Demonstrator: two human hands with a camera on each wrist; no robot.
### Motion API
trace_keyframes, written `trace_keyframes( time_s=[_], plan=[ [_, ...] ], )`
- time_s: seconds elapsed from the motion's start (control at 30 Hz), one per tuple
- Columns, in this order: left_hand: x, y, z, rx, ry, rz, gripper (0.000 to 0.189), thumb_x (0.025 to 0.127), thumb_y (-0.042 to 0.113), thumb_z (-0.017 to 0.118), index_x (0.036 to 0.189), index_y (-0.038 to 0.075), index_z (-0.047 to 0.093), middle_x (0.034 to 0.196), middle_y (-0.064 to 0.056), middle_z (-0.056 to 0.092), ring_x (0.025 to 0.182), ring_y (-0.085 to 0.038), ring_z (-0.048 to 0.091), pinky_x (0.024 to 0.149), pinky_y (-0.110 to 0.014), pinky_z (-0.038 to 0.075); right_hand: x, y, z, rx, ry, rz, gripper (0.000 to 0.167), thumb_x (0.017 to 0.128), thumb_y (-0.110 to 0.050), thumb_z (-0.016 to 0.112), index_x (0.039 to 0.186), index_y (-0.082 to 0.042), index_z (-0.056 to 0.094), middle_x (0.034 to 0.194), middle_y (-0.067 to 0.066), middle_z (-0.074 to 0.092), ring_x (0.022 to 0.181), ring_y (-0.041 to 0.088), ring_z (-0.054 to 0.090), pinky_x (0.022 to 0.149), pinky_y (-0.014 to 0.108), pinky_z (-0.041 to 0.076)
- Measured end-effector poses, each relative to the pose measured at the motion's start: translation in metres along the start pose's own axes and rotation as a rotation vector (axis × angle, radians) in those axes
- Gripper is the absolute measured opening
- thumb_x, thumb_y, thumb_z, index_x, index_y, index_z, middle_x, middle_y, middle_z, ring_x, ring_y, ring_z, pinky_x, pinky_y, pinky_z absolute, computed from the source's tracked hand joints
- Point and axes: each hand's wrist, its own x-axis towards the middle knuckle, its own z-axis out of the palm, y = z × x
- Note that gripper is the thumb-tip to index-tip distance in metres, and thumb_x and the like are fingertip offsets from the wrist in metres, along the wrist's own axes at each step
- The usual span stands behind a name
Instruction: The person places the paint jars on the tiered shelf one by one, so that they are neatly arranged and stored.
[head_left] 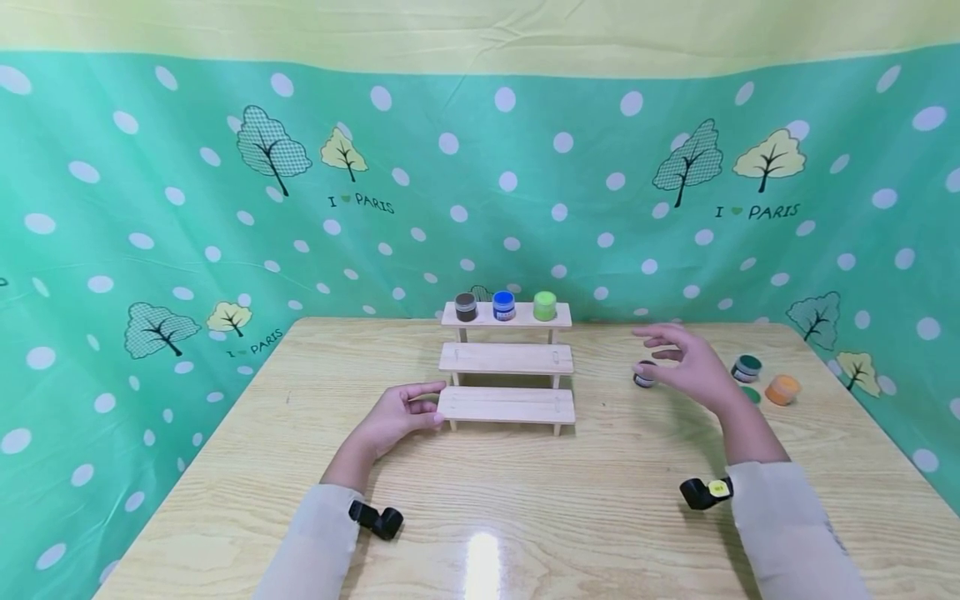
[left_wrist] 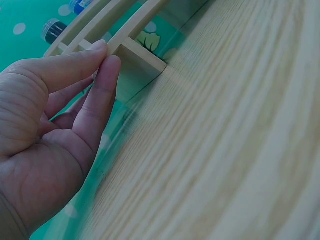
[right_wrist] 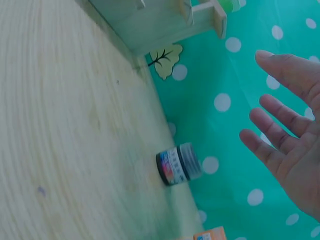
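A three-tier wooden shelf (head_left: 506,403) stands mid-table. On its top tier sit a dark paint jar (head_left: 467,307), a blue jar (head_left: 503,306) and a light green jar (head_left: 544,306). My left hand (head_left: 399,417) pinches the left end of the lowest board between thumb and index finger, plain in the left wrist view. To the shelf's right, my right hand (head_left: 692,368) is held with fingers spread and nothing in them. Its thumb overlaps a small dark jar (head_left: 643,374) in the head view; in the right wrist view a labelled jar (right_wrist: 175,165) stands apart from the fingers.
Beyond the right wrist are a dark green jar (head_left: 746,368), an orange jar (head_left: 783,389) and a flat green round piece (head_left: 751,394), partly behind the forearm. A dotted green curtain (head_left: 525,208) hangs along the back of the wooden table (head_left: 480,492).
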Motion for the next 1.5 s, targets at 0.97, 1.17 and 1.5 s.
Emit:
trace_keyframes(
  time_s=[0.97, 1.17, 1.5],
  plan=[
    [-0.003, 0.002, 0.002, -0.014, 0.021, -0.013, 0.064, 0.082, -0.003, 0.075, 0.14, -0.003, 0.048, 0.103, -0.012, 0.067, 0.09, -0.017, 0.065, 0.08, -0.031, 0.058, -0.01, 0.045, -0.007, -0.005, -0.028, 0.195, 0.065, 0.087, -0.018, 0.076, 0.143, -0.006, 0.047, 0.143, 0.021, 0.04, 0.124, 0.043, 0.044, 0.095, 0.061, 0.045],
    [-0.002, 0.002, 0.002, -0.008, 0.026, -0.005, 0.063, 0.082, -0.003, 0.075, 0.139, -0.003, 0.049, 0.106, -0.013, 0.066, 0.091, -0.017, 0.065, 0.08, -0.031, 0.058, -0.009, 0.052, -0.006, 0.009, -0.051, 0.237, 0.067, 0.085, -0.023, 0.078, 0.143, -0.007, 0.047, 0.149, 0.02, 0.037, 0.127, 0.044, 0.042, 0.099, 0.067, 0.038],
    [-0.002, 0.001, 0.002, 0.002, 0.023, 0.004, 0.063, 0.082, -0.001, 0.076, 0.139, -0.003, 0.05, 0.106, -0.012, 0.066, 0.091, -0.017, 0.064, 0.079, -0.03, 0.058, -0.008, 0.058, -0.005, 0.014, -0.099, 0.274, 0.068, 0.086, -0.023, 0.077, 0.144, -0.007, 0.046, 0.146, 0.022, 0.04, 0.127, 0.044, 0.043, 0.099, 0.062, 0.042]
  ],
)
